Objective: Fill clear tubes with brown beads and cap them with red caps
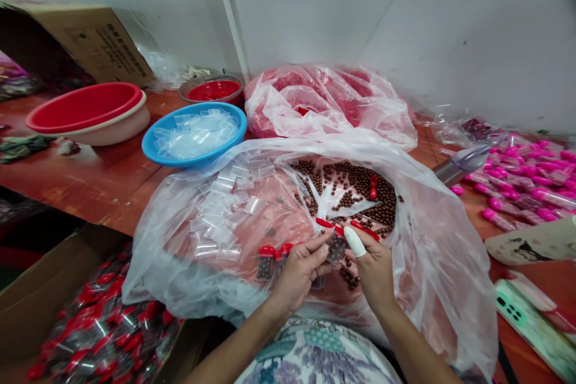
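Observation:
A small clear plastic container (pixel 336 247) full of dark beads is pinched between my two hands in front of me. My left hand (pixel 299 270) grips its left side with closed fingers. My right hand (pixel 377 273), with a white cover on the thumb, closes on its right side. Red pieces (pixel 330 226) show at the fingertips; whether they are part of its cap I cannot tell. Brown beads (pixel 382 207) lie just beyond, with a red stopper-like piece (pixel 373 189) on them. Filled containers with red caps (pixel 266 261) stand left of my left hand.
A clear plastic sheet (pixel 441 252) covers the work area, with clear empty containers (pixel 225 192) on its left. Behind stand a blue basin (pixel 150 153), a red basin (pixel 85 107) and a bulging bag (pixel 328 102). Pink-capped tubes (pixel 531 174) and a phone (pixel 535 324) lie right; a carton (pixel 40 276) stands lower left.

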Tool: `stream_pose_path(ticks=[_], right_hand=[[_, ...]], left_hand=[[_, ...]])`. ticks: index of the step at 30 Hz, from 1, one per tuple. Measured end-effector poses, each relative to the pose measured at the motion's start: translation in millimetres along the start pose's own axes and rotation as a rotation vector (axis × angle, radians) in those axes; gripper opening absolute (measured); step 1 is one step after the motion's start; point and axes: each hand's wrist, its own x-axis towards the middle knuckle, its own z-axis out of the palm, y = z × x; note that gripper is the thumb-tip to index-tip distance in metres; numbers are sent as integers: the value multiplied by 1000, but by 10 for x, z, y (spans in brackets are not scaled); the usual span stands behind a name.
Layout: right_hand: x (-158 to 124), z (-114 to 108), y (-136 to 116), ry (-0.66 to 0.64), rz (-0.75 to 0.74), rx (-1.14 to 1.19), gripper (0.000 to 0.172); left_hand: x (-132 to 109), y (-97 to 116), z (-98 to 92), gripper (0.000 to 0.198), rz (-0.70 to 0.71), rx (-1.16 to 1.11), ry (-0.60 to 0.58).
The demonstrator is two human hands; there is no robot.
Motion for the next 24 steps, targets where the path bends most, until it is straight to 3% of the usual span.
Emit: stream_pose_path(ticks=[4, 9, 14, 19, 24], right_hand=[[-2, 2, 16, -58, -141, -106, 30], [11, -38, 112, -237, -392, -368, 67], [24, -24, 131, -350, -495, -482, 82], [48, -32, 150, -329, -568, -536, 75], [99, -68, 129, -278, -602, -523, 70]], left_hand=[[4, -1, -2, 38, 27, -31, 64], [-3, -3, -43, 36, 25, -79, 108], [-22, -44, -77, 35, 39, -114, 122], [-29, -75, -73, 36, 43, -77, 174], [-15, -13, -30, 33, -14, -113, 103]])
